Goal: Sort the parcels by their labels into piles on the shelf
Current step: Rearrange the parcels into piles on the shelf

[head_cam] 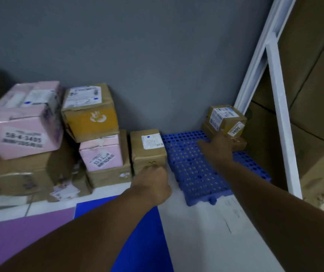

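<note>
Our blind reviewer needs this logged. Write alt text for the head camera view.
A person's left hand rests curled against a small brown parcel while the right hand reaches across a blue perforated pallet toward two stacked boxes in the corner. Pink and brown parcels are piled at left.

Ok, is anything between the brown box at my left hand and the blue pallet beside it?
Nothing visible. The brown box stands beside the blue pallet, whose near part is bare; only your right hand reaches across its far end.
</note>
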